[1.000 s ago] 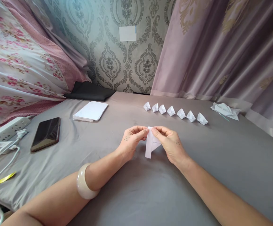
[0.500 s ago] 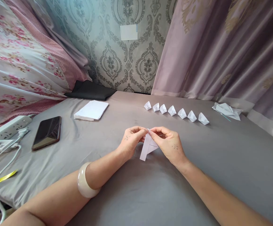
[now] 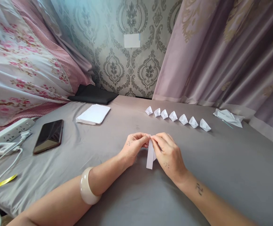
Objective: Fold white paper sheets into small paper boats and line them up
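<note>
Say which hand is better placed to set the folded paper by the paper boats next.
Likely the right hand: both it and the left hand pinch the folded paper, but the paper boats lie nearer the right.

Home, judging by soft furnishings; which room, cannot tell. Grey sheet (image 3: 221, 163), lightly wrinkled, spread over flat surface. Wallpaper (image 3: 114, 69) behind: grey, ornate leaf pattern. Mauve curtain (image 3: 211, 59) with gold motifs hangs at right, hem reaching sheet. Flower-printed cloth (image 3: 28, 69) with pink border drapes at left. White power strip (image 3: 15, 130) and phone (image 3: 49, 137) lie below it.
</note>
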Motion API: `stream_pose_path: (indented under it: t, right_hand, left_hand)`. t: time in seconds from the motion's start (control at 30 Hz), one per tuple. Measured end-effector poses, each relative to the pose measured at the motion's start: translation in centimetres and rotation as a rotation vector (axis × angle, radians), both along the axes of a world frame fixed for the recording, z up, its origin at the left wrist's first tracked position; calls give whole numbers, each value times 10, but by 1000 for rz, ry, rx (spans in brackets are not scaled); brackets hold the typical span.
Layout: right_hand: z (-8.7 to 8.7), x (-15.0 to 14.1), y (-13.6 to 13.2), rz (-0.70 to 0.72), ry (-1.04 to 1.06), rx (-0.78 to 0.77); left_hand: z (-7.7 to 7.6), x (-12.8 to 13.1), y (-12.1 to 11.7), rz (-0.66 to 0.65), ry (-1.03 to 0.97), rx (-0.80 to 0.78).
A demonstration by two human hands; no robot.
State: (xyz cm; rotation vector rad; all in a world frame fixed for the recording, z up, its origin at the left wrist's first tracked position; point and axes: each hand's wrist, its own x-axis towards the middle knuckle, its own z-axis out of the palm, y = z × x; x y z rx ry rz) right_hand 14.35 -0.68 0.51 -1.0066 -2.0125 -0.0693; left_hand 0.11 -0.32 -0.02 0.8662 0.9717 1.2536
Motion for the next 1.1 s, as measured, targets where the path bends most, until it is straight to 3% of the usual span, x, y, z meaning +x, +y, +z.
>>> stream_pose_path:
  t: [0.4, 0.6, 0.67, 0.73, 0.87, 0.93, 1.0, 1.1]
  right_hand:
    - [-1, -2, -8, -102, -392, 159]
    - [-1, -12, -17, -105, -476, 136]
    - [1, -9, -15, -30, -352, 26]
    - [7, -3, -10, 57, -88, -162]
    - [18, 8, 4, 25, 556, -777]
    - [19, 9, 8, 149, 677, -995]
    - [16, 8, 8, 248, 735, -1107]
    - [11, 6, 8, 294, 793, -1157]
  left_hand:
    - [-1, 0, 7, -41, -176, -83]
    - [0, -3, 9, 4, -89, -67]
    - [-1, -4, 9, 33, -42, -65]
    - [-1, -5, 10, 27, -9, -34]
    - [-2, -6, 9, -8, 20, 65]
    - [-2, -6, 9, -21, 35, 91]
    - [-2, -6, 8, -20, 57, 112]
    - [-1, -5, 7, -7, 87, 134]
